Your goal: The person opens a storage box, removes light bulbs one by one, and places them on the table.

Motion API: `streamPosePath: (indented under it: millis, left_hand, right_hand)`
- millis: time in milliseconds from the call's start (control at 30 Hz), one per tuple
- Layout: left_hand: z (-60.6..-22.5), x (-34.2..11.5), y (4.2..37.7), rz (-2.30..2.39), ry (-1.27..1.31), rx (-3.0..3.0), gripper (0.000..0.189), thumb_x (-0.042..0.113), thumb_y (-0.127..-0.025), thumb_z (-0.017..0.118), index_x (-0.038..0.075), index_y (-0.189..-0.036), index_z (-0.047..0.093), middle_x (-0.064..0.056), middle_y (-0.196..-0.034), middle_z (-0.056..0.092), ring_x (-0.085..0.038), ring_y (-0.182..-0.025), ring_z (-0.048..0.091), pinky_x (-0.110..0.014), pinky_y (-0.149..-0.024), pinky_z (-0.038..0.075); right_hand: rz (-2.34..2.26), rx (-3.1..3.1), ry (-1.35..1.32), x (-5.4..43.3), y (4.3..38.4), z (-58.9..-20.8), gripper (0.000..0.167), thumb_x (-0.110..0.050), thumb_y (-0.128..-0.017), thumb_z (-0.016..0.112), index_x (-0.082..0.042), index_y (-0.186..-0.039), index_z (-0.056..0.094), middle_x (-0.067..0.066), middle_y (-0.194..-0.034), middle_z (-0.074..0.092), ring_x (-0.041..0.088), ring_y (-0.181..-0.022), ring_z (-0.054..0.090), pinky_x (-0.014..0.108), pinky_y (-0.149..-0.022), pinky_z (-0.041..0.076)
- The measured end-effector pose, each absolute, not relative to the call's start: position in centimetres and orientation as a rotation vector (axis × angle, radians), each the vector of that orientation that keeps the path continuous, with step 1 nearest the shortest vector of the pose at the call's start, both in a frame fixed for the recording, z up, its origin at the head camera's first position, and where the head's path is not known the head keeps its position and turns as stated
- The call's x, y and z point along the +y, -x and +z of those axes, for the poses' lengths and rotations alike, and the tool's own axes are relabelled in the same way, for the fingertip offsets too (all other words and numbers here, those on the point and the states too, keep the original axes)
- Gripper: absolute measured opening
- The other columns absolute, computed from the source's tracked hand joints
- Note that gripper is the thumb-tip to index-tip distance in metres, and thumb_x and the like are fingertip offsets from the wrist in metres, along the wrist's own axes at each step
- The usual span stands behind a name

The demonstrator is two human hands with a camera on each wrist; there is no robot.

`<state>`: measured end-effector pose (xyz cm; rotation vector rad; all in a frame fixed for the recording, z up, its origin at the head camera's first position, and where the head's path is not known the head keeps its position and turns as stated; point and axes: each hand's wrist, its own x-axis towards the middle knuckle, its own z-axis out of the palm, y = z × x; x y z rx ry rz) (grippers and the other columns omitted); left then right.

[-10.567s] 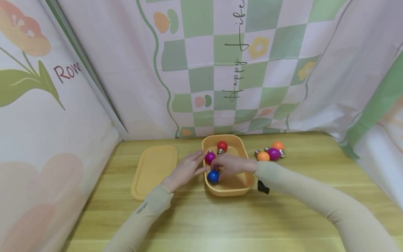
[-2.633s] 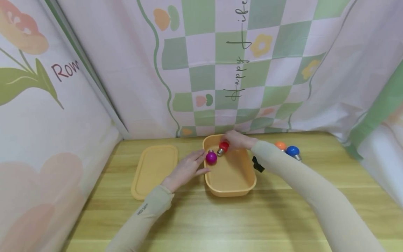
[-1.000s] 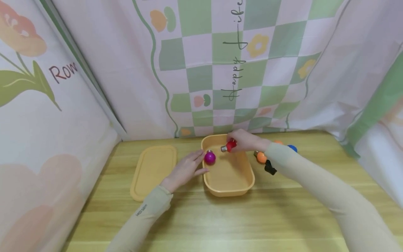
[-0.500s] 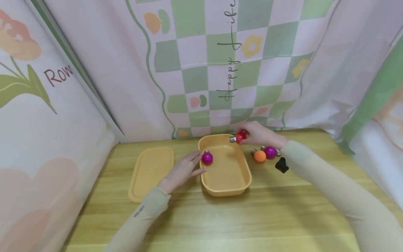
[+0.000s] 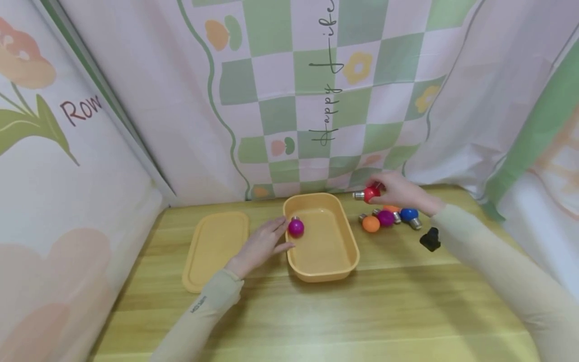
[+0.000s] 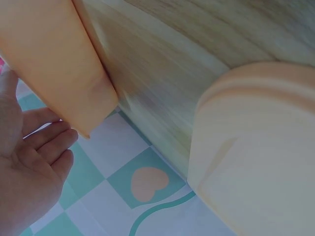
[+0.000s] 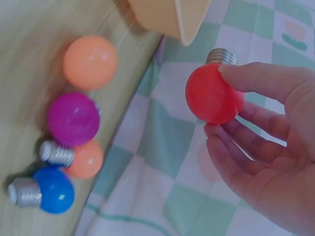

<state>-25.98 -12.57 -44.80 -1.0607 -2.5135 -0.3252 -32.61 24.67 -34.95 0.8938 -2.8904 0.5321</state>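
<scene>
Pinched between the thumb and fingers of my right hand (image 5: 398, 191) is a red light bulb (image 7: 211, 93), its metal screw base pointing left in the head view. It hangs above the table, right of a yellow plastic box (image 5: 322, 274). Inside the box, by its left wall, a purple bulb (image 5: 296, 228) lies with its base away from me. My left hand (image 5: 260, 247) rests at the box's left rim, fingers mostly straight. In the left wrist view, its fingertips touch the box wall (image 6: 64, 64).
Orange (image 5: 371, 224), purple (image 5: 385, 218) and blue (image 5: 409, 215) bulbs lie grouped on the table right of the box, with another orange bulb (image 5: 391, 208) behind. A flat yellow lid (image 5: 217, 250) lies to the left. A patterned curtain (image 5: 307, 100) hangs behind the table.
The red bulb has left the box and moved right in my right hand. Earlier, a blue bulb went from the box to the group at right. My left hand stays at the rim.
</scene>
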Motion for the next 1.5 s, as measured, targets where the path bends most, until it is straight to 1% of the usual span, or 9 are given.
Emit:
streamPosePath:
  millis: [167,300,467,667,800,1000,1167,1333,1500]
  left_hand:
    - [-44.5,-12.6,25.9,-0.322,1.054,-2.534,0.064,0.038,-0.091,0.069,-0.006,-0.135,0.056,-0.027,-0.136,0.059,-0.04,-0.124,0.06,-0.045,-0.109,0.05]
    - [-44.6,-12.6,25.9,-0.326,1.056,-2.517,0.063,0.038,-0.09,0.07,-0.007,-0.133,0.057,-0.028,-0.134,0.06,-0.04,-0.123,0.061,-0.046,-0.108,0.052]
    - [-44.9,-12.8,26.1,-0.323,1.057,-2.491,0.064,0.037,-0.088,0.072,-0.009,-0.13,0.059,-0.029,-0.132,0.061,-0.041,-0.121,0.062,-0.047,-0.105,0.054]
    - [-44.9,-12.8,26.1,-0.337,1.059,-2.498,0.063,0.037,-0.089,0.071,-0.008,-0.131,0.058,-0.028,-0.133,0.06,-0.041,-0.122,0.061,-0.048,-0.105,0.053]
    - [-44.9,-12.8,26.1,-0.343,1.058,-2.514,0.063,0.037,-0.09,0.07,-0.008,-0.133,0.057,-0.028,-0.135,0.059,-0.041,-0.123,0.061,-0.048,-0.107,0.052]
    - [-44.8,-12.7,26.0,-0.348,1.059,-2.526,0.063,0.037,-0.091,0.069,-0.007,-0.133,0.057,-0.028,-0.135,0.059,-0.041,-0.124,0.06,-0.048,-0.108,0.051]
    - [-44.8,-12.7,26.0,-0.356,1.069,-2.516,0.064,0.037,-0.09,0.07,-0.008,-0.133,0.057,-0.029,-0.135,0.059,-0.043,-0.123,0.061,-0.049,-0.107,0.052]
    - [-45.0,-12.7,26.1,-0.33,1.064,-2.508,0.064,0.039,-0.09,0.07,-0.007,-0.133,0.057,-0.028,-0.134,0.06,-0.042,-0.122,0.061,-0.047,-0.106,0.052]
    - [-45.0,-12.7,26.1,-0.324,1.058,-2.508,0.064,0.04,-0.089,0.07,-0.006,-0.133,0.057,-0.028,-0.134,0.06,-0.042,-0.121,0.062,-0.047,-0.106,0.052]
  right_hand:
    - [0.589,-2.957,-0.778,26.6,32.2,-34.9,0.028,-0.011,-0.08,0.079,-0.001,-0.104,0.067,0.013,-0.097,0.071,0.027,-0.09,0.067,0.044,-0.078,0.061]
    - [0.602,-2.986,-0.686,28.1,32.0,-35.0,0.032,-0.011,-0.081,0.078,0.002,-0.107,0.065,0.016,-0.097,0.07,0.026,-0.086,0.067,0.041,-0.075,0.061]
    - [0.557,-2.984,-0.615,30.0,32.0,-35.5,0.037,-0.014,-0.08,0.079,0.008,-0.105,0.064,0.024,-0.098,0.07,0.033,-0.086,0.067,0.048,-0.077,0.061]
    - [0.53,-2.996,-0.541,32.4,31.7,-36.4,0.042,-0.016,-0.08,0.08,0.011,-0.107,0.063,0.03,-0.1,0.069,0.039,-0.087,0.067,0.055,-0.08,0.059]
    - [0.512,-3.014,-0.494,33.8,31.2,-36.7,0.045,-0.019,-0.08,0.08,0.011,-0.108,0.063,0.031,-0.102,0.068,0.041,-0.088,0.067,0.058,-0.082,0.058]
    - [0.486,-3.059,-0.388,35.2,30.4,-37.2,0.053,-0.025,-0.081,0.08,0.011,-0.115,0.061,0.031,-0.108,0.068,0.043,-0.093,0.066,0.06,-0.084,0.055]
    - [0.481,-3.056,-0.374,36.3,30.0,-38.1,0.052,-0.026,-0.081,0.079,0.011,-0.112,0.062,0.03,-0.106,0.068,0.044,-0.093,0.065,0.061,-0.084,0.054]
    - [0.555,-3.05,-0.377,37.7,29.9,-39.2,0.047,-0.022,-0.08,0.08,0.013,-0.106,0.063,0.029,-0.097,0.068,0.039,-0.085,0.065,0.055,-0.077,0.057]
    - [0.604,-3.035,-0.366,38.9,29.5,-40.0,0.041,-0.02,-0.079,0.081,0.012,-0.099,0.065,0.024,-0.09,0.069,0.031,-0.079,0.064,0.04,-0.067,0.056]
